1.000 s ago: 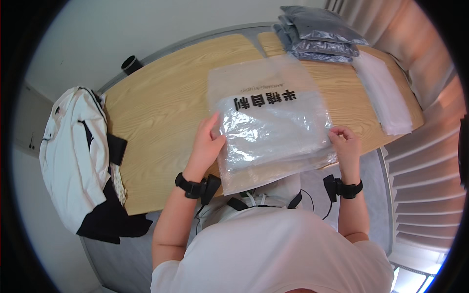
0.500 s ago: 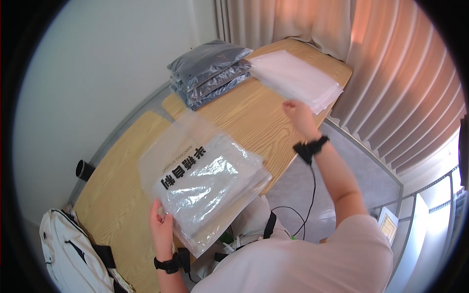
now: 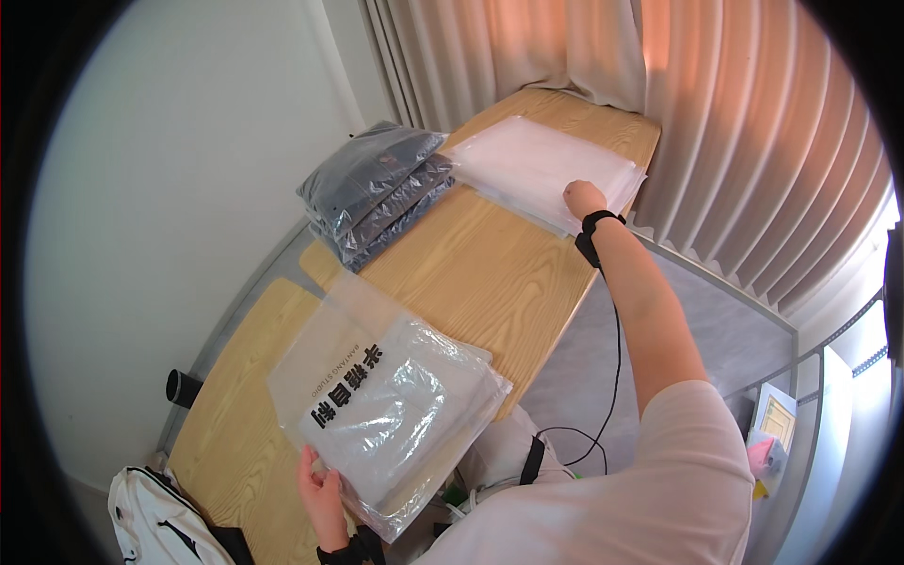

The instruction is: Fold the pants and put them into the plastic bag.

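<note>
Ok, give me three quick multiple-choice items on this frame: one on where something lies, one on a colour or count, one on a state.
1. Where does the right hand rest?
A. on the stack of empty clear bags
B. on the dark folded garments
C. on the white backpack

2. What colour are the bagged folded garments stacked near the wall?
A. red
B. dark grey
C. yellow

3. How is the bagged white garment at the near end of the table held?
A. lifted clear in both hands
B. lying untouched
C. lying on the table, the left hand gripping its near edge

Answers: 1 A, the outstretched hand lies on the clear stack by the curtain; 2 B, the pile shows dark grey through its plastic; 3 C, only the left hand's fingers are on its edge.
</note>
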Action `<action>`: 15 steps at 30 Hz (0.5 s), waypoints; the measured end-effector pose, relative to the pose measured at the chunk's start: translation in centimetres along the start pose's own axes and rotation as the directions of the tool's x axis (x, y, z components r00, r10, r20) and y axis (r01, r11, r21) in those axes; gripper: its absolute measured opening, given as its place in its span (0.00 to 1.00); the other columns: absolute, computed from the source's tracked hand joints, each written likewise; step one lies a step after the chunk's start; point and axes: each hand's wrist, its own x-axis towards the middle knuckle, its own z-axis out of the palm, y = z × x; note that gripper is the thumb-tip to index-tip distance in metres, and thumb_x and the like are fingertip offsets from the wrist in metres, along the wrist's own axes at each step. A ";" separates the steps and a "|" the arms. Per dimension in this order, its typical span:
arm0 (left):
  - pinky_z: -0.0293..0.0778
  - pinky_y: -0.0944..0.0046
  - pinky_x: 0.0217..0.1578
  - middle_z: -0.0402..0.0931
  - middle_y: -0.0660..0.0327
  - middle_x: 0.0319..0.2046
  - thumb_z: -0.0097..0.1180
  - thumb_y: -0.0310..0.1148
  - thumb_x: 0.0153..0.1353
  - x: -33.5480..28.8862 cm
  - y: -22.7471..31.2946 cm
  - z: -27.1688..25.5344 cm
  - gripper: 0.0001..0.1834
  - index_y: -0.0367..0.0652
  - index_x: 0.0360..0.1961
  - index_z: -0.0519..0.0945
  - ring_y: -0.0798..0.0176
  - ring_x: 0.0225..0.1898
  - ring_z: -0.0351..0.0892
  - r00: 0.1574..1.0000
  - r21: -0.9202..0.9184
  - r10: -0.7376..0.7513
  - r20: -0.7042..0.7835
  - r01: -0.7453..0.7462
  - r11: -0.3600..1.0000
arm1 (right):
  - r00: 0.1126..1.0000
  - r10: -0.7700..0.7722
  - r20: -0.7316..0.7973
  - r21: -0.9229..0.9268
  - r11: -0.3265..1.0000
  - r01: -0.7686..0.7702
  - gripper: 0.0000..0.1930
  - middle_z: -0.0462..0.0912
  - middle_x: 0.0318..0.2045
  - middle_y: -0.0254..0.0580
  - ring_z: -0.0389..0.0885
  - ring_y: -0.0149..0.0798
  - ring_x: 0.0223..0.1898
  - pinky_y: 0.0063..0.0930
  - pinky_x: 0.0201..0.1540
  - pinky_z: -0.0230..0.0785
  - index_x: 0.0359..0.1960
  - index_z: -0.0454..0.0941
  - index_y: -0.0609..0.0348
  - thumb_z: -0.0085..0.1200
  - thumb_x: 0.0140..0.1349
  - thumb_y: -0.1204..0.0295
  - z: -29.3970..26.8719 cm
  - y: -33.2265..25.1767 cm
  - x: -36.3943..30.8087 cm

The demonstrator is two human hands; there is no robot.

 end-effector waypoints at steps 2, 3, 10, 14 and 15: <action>0.69 0.73 0.32 0.64 0.60 0.54 0.46 0.13 0.51 -0.1 0.2 0.2 0.33 0.34 0.63 0.60 0.74 0.30 0.68 1.000 -0.013 -0.007 -0.001 0.007 1.000 | 0.996 -0.009 -0.086 0.034 0.999 0.012 0.11 0.82 0.35 0.45 0.79 0.50 0.40 0.39 0.43 0.72 0.34 0.83 0.52 0.52 0.53 0.65 0.4 0.8 0.9; 0.69 0.73 0.31 0.64 0.60 0.54 0.45 0.13 0.51 -0.1 0.3 0.3 0.33 0.34 0.62 0.60 0.74 0.30 0.68 1.000 -0.030 -0.012 0.000 0.012 0.999 | 0.984 -0.015 -0.175 0.064 0.998 0.026 0.10 0.82 0.34 0.45 0.79 0.50 0.38 0.40 0.42 0.73 0.32 0.83 0.52 0.51 0.52 0.65 0.6 1.2 1.3; 0.69 0.73 0.29 0.64 0.61 0.54 0.45 0.13 0.51 0.0 0.4 0.4 0.34 0.34 0.63 0.60 0.75 0.29 0.68 0.999 -0.063 -0.031 -0.008 0.031 0.998 | 0.971 0.214 -0.106 0.712 0.698 -0.076 0.13 0.83 0.29 0.42 0.80 0.36 0.27 0.29 0.32 0.70 0.28 0.81 0.63 0.60 0.51 0.63 -0.6 1.8 2.5; 0.68 0.73 0.29 0.64 0.62 0.54 0.45 0.13 0.51 -0.2 0.4 0.1 0.34 0.36 0.63 0.60 0.75 0.28 0.67 1.000 -0.058 -0.016 -0.006 0.015 0.998 | 0.998 0.041 -0.038 0.932 0.361 0.021 0.08 0.77 0.49 0.42 0.74 0.33 0.48 0.25 0.48 0.64 0.31 0.77 0.59 0.55 0.58 0.68 -2.8 -1.2 0.8; 0.68 0.73 0.30 0.64 0.62 0.54 0.45 0.13 0.52 -0.4 0.5 0.0 0.33 0.36 0.63 0.60 0.75 0.28 0.67 1.000 -0.066 0.000 -0.001 -0.001 0.998 | 0.999 0.034 -0.036 0.933 0.360 0.021 0.08 0.77 0.49 0.42 0.74 0.33 0.48 0.25 0.48 0.64 0.31 0.77 0.59 0.55 0.58 0.68 -3.8 -2.9 -0.6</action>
